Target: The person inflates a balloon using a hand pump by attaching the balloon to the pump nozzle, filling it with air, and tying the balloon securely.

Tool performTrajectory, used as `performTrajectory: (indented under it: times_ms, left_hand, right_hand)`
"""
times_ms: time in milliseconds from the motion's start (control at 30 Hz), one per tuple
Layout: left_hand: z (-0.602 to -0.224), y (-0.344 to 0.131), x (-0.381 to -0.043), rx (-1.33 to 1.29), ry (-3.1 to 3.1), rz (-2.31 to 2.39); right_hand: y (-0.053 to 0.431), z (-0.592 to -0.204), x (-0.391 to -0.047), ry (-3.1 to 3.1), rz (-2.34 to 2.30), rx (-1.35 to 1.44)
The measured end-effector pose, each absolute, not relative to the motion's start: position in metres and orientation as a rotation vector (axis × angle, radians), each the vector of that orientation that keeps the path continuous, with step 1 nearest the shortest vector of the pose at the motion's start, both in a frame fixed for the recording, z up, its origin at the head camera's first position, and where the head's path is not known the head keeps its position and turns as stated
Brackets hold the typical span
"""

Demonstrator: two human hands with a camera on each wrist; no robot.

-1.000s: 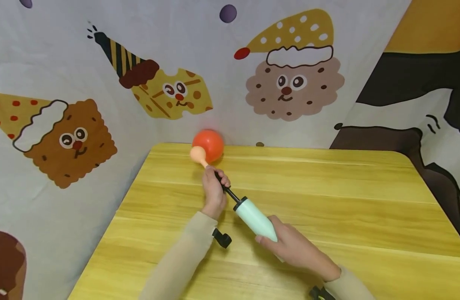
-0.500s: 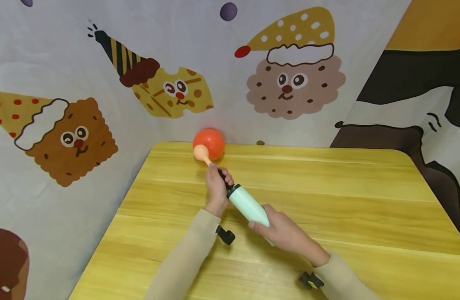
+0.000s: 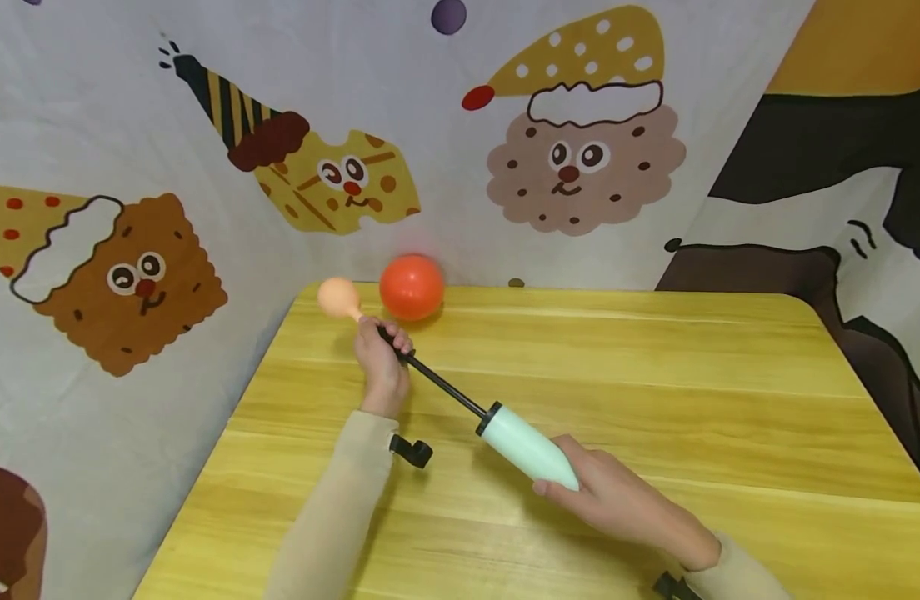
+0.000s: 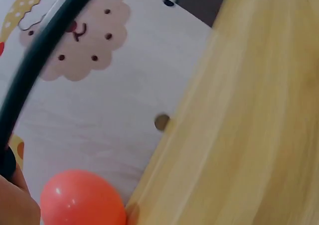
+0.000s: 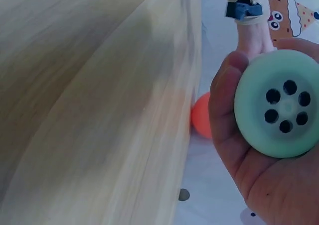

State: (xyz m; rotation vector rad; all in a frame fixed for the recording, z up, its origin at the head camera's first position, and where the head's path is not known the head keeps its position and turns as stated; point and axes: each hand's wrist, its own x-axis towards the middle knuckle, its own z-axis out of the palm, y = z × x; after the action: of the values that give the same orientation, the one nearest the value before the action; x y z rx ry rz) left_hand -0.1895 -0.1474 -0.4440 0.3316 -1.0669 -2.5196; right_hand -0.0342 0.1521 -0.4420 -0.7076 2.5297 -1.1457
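A hand balloon pump (image 3: 527, 446) with a mint-green barrel and a long black rod (image 3: 448, 386) is stretched out between the two hands. My right hand (image 3: 617, 500) grips the barrel; its round end with several holes faces the right wrist view. At the rod's far end, my left hand (image 3: 382, 358) grips the black part. A small, partly filled peach balloon (image 3: 338, 297) sticks out beyond the left fingers, its neck partly hidden by them. Just right of it, apart from the hand, a round red-orange balloon (image 3: 412, 287) rests at the table's back edge.
The wood-grain table (image 3: 655, 375) ends at the back against a hanging cloth (image 3: 460, 167) printed with cartoon biscuits and cheese. Black straps with small mounts (image 3: 411, 452) sit at both wrists.
The rod was pushed into the barrel half a second ago and is now drawn far out. My left hand and the peach balloon have moved left, my right hand right and nearer.
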Motion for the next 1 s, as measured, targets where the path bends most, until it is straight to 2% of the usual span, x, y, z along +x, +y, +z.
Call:
performTrajectory:
  times_ms: [233,633,1000]
  left_hand:
    - [-0.444,-0.119,-0.179,0.247,-1.174,-2.551]
    - [-0.456,-0.080,-0.160,0.288,-1.238,-2.613]
    - [-0.455,-0.072,-0.157,0.204,-1.346,-2.580]
  right_hand:
    - [0.137,-0.442,-0.045,2.496,-1.155,-0.655]
    - [0.119,-0.445,-0.067,2.406,-1.255,-0.583]
    - [0.102,-0.446,-0.082,2.357,-1.301,-0.435]
